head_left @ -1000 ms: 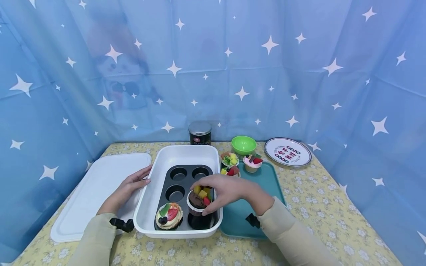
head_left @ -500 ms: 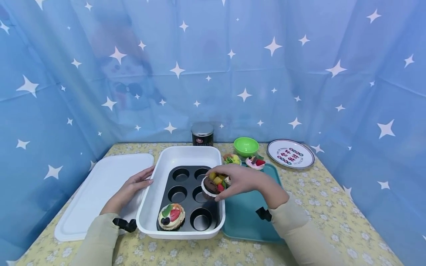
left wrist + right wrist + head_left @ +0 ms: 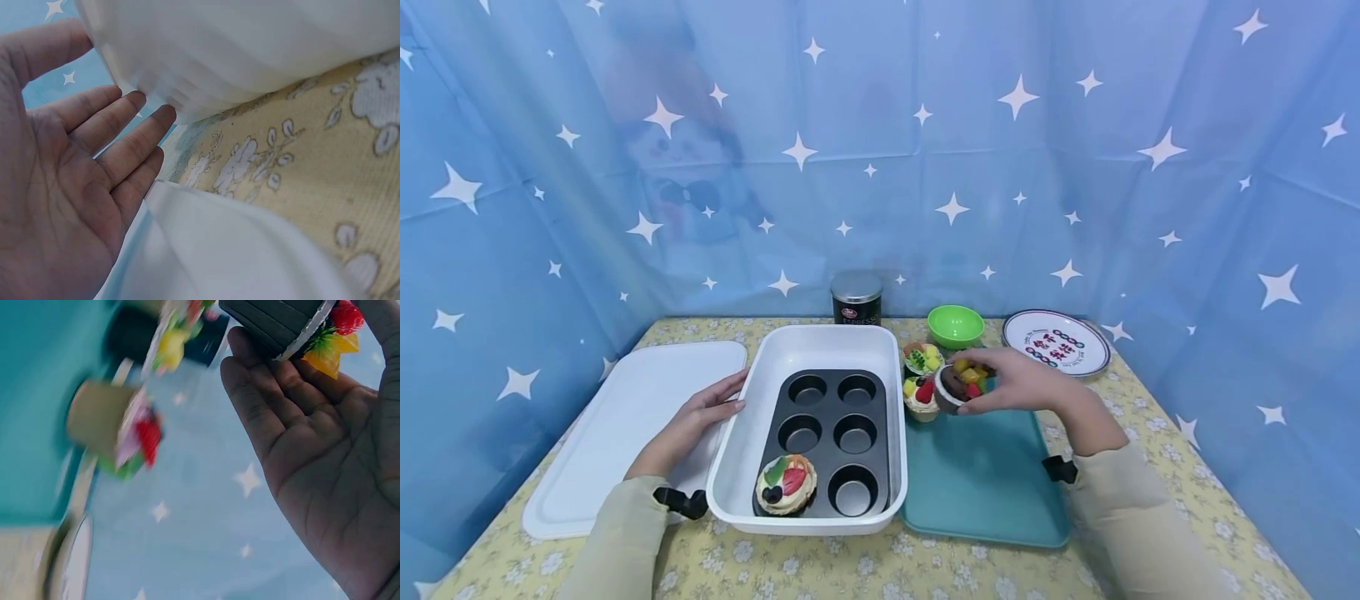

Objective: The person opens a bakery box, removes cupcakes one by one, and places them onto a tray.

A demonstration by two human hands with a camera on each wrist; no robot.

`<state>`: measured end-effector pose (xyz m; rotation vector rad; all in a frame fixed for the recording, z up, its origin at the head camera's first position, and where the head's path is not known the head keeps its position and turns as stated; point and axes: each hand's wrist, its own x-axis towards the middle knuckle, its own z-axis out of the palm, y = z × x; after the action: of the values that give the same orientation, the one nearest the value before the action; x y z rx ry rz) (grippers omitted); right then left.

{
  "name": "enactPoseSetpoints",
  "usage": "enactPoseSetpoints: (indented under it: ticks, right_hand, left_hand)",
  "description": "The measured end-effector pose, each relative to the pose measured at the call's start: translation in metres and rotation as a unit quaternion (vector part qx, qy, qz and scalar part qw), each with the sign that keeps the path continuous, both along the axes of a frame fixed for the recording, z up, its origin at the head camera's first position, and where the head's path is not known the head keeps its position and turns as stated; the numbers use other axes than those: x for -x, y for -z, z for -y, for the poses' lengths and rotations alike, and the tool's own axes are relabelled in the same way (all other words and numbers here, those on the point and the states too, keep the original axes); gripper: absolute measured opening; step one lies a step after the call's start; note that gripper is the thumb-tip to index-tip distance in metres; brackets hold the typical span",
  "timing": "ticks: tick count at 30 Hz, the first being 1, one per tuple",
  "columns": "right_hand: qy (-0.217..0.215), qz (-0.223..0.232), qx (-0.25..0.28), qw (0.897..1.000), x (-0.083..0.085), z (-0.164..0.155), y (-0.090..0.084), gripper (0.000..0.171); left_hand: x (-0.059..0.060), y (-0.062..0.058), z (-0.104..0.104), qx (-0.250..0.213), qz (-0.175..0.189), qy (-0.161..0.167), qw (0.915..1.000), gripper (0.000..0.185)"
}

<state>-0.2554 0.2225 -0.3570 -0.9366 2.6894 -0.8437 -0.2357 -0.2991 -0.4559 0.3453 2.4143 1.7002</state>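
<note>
My right hand (image 3: 1026, 379) grips a chocolate cupcake (image 3: 952, 390) with fruit on top, raised over the far part of a teal tray (image 3: 985, 483). In the right wrist view its dark ridged cup (image 3: 275, 325) sits at the fingertips. My left hand (image 3: 696, 421) touches the left side of a deep white bin (image 3: 808, 527) with fairly straight fingers. Inside the bin lies a black muffin pan (image 3: 826, 417). One cream cupcake (image 3: 786, 485) with fruit fills the pan's near-left cup; the other cups hold nothing.
Two fruit-topped cupcakes, one green-topped (image 3: 923, 358) and one with a strawberry (image 3: 921, 400), stand beside the bin. A pink-topped cupcake (image 3: 106, 419) shows in the right wrist view. Behind are a tin (image 3: 857, 300), a green bowl (image 3: 956, 327) and a plate (image 3: 1056, 342). A white lid (image 3: 632, 433) lies left.
My right hand has lifted the chocolate cupcake out of the muffin pan area and carried it right, over the bin's side to the teal tray. The left hand stays at the bin.
</note>
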Motion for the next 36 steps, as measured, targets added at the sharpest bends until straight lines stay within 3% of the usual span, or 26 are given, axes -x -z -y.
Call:
enactPoseSetpoints:
  ticks: [7, 11, 17, 36]
  right_hand:
    - [0.056, 0.024, -0.045, 0.997, 0.01, -0.03, 0.019, 0.07]
    - [0.057, 0.048, -0.057, 0.996, 0.014, -0.033, 0.029, 0.067]
    - [0.049, 0.048, -0.072, 0.995, 0.018, -0.032, 0.037, 0.068]
    - [0.051, 0.075, -0.076, 0.993, 0.022, -0.03, 0.043, 0.086]
  left_hand:
    - [-0.002, -0.002, -0.001, -0.002, 0.003, -0.007, 1.0, 0.068]
    - [-0.003, -0.001, -0.001, -0.005, 0.004, -0.005, 1.0, 0.068]
    - [-0.002, -0.001, -0.001, -0.004, 0.002, -0.002, 1.0, 0.068]
    - [-0.002, -0.004, -0.004, -0.008, 0.003, -0.007, 0.9999, 0.068]
